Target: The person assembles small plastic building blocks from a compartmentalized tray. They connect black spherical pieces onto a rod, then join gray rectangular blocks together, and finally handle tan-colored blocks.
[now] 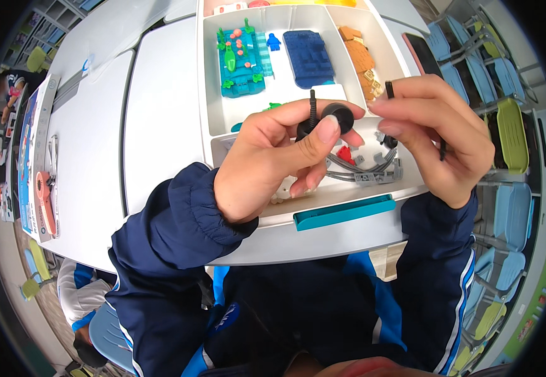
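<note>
Apparently the work is sitting partway along: some pieces are lying assembled, while the black parts are being held separately. The left hand (276, 154) is gripping a round black piece (338, 117) between thumb and fingers, and a ribbed black rod (313, 108) is standing up beside it; whether these two are joined is not showing clearly. The right hand (442, 129) is pinching a slim black bar (390, 90), just beside the left fingertips. Both hands are hovering over the near part of a white tray (207, 85), which is resting on the worktop (159, 113).

Farther back, a teal build (242, 78) with green and coral bits is looking finished or nearly so, and a dark blue build (309, 60) is lying next to it. Grey hoses (380, 168) and a red piece (346, 154) are lying loose below the hands, seemingly unused so far.

The ribbed rod is pointing its tip toward the far side, its long axis running nearly straight up the view; the round piece is turning one flat face toward the camera, and the slim bar's visible end is pointing up the view too
</note>
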Demonstrator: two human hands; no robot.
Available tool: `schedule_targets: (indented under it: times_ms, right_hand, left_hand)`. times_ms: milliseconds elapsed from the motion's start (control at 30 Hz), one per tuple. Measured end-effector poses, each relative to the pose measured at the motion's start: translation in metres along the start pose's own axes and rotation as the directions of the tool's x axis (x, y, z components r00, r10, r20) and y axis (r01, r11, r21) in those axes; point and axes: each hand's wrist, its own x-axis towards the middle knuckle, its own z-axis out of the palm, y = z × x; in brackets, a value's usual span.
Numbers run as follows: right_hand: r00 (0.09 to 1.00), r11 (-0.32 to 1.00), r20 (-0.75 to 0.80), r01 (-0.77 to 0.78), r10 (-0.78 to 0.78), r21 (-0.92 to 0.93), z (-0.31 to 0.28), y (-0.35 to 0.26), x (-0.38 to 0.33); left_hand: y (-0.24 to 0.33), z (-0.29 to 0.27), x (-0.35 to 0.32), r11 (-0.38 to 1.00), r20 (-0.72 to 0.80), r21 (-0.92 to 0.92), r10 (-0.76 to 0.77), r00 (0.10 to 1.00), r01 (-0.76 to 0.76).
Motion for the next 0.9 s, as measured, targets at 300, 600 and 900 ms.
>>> schedule_targets:
  times_ms: [300, 600, 900]
  right_hand:
    - [0.960, 0.870, -0.022, -0.244, 0.280, 0.428, 0.014, -0.015, -0.006]
    - [0.995, 0.962, 0.096, -0.034, 0.008, 0.272, 0.018, -0.006, -0.005]
    - [0.955, 0.820, 0.146, -0.297, 0.259, 0.488, 0.020, -0.008, -0.009]
  left_hand:
    - [-0.001, 0.000, -0.003, 0.970, -0.112, 0.175, 0.187, 0.976, -0.166]
    - [-0.004, -0.004, -0.002, 0.945, -0.067, 0.260, 0.223, 0.973, -0.199]
    - [-0.002, 0.000, -0.004, 0.817, -0.006, 0.469, 0.384, 0.923, -0.336]
